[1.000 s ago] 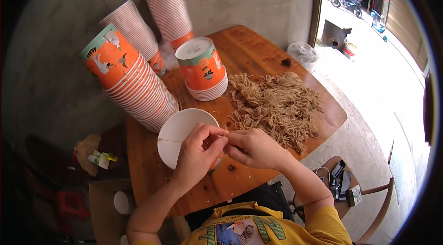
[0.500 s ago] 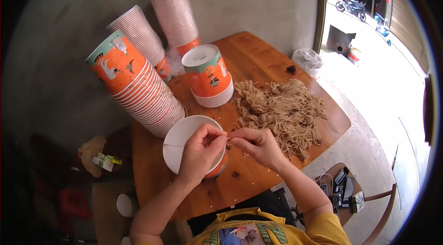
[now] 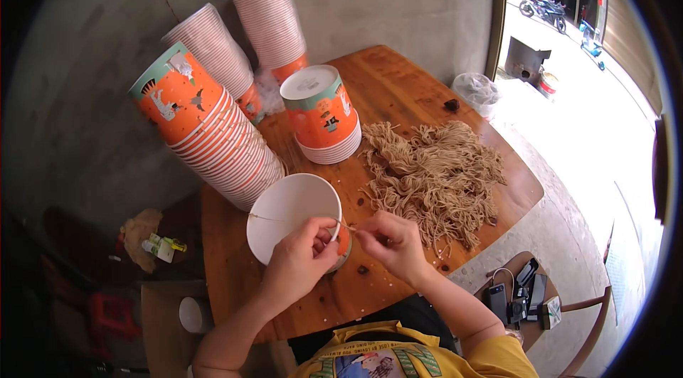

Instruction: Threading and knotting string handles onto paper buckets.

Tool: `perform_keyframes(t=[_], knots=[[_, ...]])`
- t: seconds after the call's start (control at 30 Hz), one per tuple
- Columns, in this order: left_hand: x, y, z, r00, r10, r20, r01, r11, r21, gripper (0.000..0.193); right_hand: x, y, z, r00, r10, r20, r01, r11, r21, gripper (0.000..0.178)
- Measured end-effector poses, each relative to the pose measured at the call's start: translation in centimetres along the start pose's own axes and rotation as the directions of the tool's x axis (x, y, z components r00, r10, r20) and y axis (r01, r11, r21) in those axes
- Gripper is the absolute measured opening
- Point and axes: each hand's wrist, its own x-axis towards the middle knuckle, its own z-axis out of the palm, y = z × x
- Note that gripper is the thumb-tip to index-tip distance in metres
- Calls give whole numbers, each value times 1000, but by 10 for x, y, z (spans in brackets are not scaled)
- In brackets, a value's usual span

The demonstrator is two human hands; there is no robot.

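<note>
A white-lined paper bucket [image 3: 274, 200] sits at the table's near left, its mouth tilted toward me. Thin tan string [image 3: 265, 219] crosses that mouth from the left rim to the right rim. My left hand [image 3: 302, 253] is closed, fingers curled at the bucket's right rim beside the string; what lies between them is hidden. Just right of the rim, my right hand [image 3: 393, 244] pinches the string's end between thumb and forefinger. A big loose heap of tan strings [image 3: 441, 175] spreads on the table beyond my right hand.
A leaning stack of orange-patterned paper buckets [image 3: 213, 136] rises behind the bucket, near a shorter upside-down stack [image 3: 321, 118]. Two wrapped stacks stand by the wall. The wooden table [image 3: 384, 293] ends close to me; a stool [image 3: 530, 300] with phones and small devices is at right.
My hands have moved apart and slightly down; the right has drawn away from the left with the string. More of the bucket's mouth and the string at its right rim now show.
</note>
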Motion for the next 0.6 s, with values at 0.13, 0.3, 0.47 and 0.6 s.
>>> perform_keyframes(t=[0.13, 0.3, 0.47, 0.6], knots=[[-2, 1, -17, 989, -142, 47, 147, 983, -113, 31, -5, -5, 19, 1000, -28, 6, 29, 994, -107, 8], [-7, -7, -34, 978, -198, 63, 207, 954, -216, 40, 4, -9, 35, 991, -131, -8, 127, 973, -193, 11], [-11, -2, -39, 972, -224, 78, 236, 939, -248, 40, 9, -11, 43, 985, -174, -7, 168, 959, -227, 12], [-12, 3, -40, 967, -230, 106, 251, 927, -278, 40, 10, -10, 45, 986, -165, 2, 161, 956, -244, 12]])
